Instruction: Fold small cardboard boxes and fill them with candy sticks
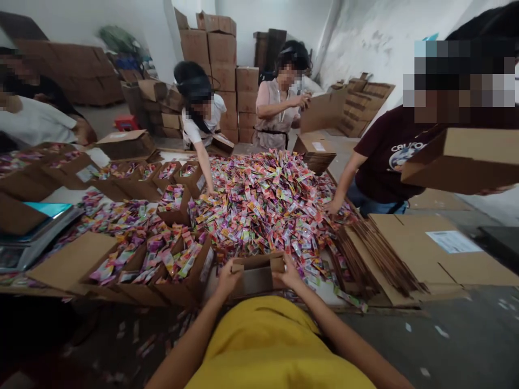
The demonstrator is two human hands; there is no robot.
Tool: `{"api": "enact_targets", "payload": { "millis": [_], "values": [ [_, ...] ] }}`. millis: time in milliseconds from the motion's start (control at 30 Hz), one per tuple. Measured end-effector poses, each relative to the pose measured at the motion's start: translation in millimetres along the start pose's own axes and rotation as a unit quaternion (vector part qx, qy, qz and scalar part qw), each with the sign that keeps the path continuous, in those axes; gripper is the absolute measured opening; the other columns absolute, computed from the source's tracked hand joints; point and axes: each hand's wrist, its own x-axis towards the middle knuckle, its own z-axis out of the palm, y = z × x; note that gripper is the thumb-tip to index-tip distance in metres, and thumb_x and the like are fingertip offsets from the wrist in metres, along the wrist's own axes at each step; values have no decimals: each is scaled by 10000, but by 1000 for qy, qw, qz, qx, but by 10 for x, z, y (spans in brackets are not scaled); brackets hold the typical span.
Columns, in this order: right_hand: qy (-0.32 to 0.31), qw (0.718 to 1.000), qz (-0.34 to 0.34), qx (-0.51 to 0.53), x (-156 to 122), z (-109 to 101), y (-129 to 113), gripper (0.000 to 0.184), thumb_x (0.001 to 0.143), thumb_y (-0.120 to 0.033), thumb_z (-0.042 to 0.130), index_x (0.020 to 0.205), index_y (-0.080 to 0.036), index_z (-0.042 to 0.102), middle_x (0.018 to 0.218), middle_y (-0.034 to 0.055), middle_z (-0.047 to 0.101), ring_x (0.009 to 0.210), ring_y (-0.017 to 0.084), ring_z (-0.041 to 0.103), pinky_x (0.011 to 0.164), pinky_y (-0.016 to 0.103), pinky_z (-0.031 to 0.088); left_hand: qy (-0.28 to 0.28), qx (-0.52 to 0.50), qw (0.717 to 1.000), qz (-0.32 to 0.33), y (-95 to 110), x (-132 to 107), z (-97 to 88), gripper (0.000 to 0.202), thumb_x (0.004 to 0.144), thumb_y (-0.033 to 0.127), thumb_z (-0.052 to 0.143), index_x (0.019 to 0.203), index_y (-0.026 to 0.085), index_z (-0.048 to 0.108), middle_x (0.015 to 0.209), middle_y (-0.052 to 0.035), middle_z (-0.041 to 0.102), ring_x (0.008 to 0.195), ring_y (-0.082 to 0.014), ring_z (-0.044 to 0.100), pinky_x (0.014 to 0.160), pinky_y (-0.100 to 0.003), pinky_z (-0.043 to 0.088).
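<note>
Between my two hands is a small brown cardboard box (pixel 257 278), held at the table's near edge. My left hand (pixel 229 277) grips its left side, and my right hand (pixel 290 274) has its right side between thumb and fingers. The inside of the box looks dark, and I see no packets in it. Just beyond it rises a large heap of small colourful wrapped packets (pixel 259 205). Left of my hands stand several open boxes filled with such packets (pixel 184 259).
Flattened cardboard boxes (pixel 430 251) lie stacked on the right. A scale (pixel 28 243) stands at the far left. Across the table a person (pixel 203 108) reaches into the heap; another (pixel 279 102) handles cardboard. At right, a person (pixel 377 162) touches the heap while holding a box (pixel 462 162).
</note>
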Motion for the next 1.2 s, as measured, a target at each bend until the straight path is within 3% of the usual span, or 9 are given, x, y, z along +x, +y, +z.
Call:
{"api": "enact_targets", "payload": {
  "millis": [100,233,400,567,700,833,967,1067,1200],
  "values": [
    [-106,992,-70,2,-118,-261,-168,628,691,-467,722,1261,-233,597,1332,98,577,1281,274,485,1089,461,362,6,9,1000,24,1,15,-21,289,651,247,655,928,171,683,922,-60,729,905,-217,664,878,-366,519],
    [-250,953,-161,-53,-277,-588,-183,702,657,-487,809,1283,-241,608,1395,120,535,1317,301,455,1113,497,324,-81,35,992,87,26,-84,-242,367,678,306,701,1024,185,728,1161,-115,691,1157,-265,601,1058,-428,426],
    [-183,947,-239,-112,-256,-447,-36,366,825,-367,706,1160,-224,681,1240,108,631,1199,243,540,1049,442,407,-220,122,964,91,86,-159,-481,592,777,437,685,1325,240,580,1492,-117,444,1427,-277,332,1159,-456,296],
    [-95,899,-346,-250,-174,-45,60,299,867,-114,592,1138,-206,675,1069,88,652,1044,224,539,942,426,461,-70,323,911,247,165,-94,-170,229,799,298,689,1015,225,710,1175,-87,641,1214,-276,488,1114,-554,308],
    [-128,837,-400,-350,-252,107,45,346,893,-62,501,1209,-128,625,1055,113,633,1080,242,487,974,420,449,-113,349,855,366,232,-106,104,314,932,136,413,885,200,717,918,-67,641,1001,-193,541,988,-404,439],
    [-150,820,-342,-433,-310,183,-86,260,932,-147,490,1128,-115,658,1047,127,613,1104,274,470,1001,471,425,-155,456,821,307,330,-153,136,268,917,338,515,1006,169,703,1035,-108,618,1097,-255,499,1012,-449,400],
    [-166,847,-312,-396,-261,259,-139,245,929,-168,497,1071,-105,687,1111,148,624,1165,291,474,1042,485,404,-193,540,772,273,408,-105,181,836,750,669,612,1429,209,449,1458,-197,392,1354,-405,299,1105,-628,183],
    [-142,923,-266,-240,-83,121,-1,291,903,-144,487,1105,-172,694,1106,97,674,1122,230,553,1029,405,441,-221,585,743,239,483,-39,242,1173,546,701,757,1525,318,236,1544,-208,263,1390,-485,220,1092,-677,102],
    [100,988,-15,-112,353,-538,423,394,849,-307,536,1208,-183,643,1110,93,698,1004,216,645,891,343,518,-138,572,799,127,513,-88,133,1046,593,564,797,1495,347,314,1442,-192,399,1312,-429,389,1075,-585,270]
  ]
}}
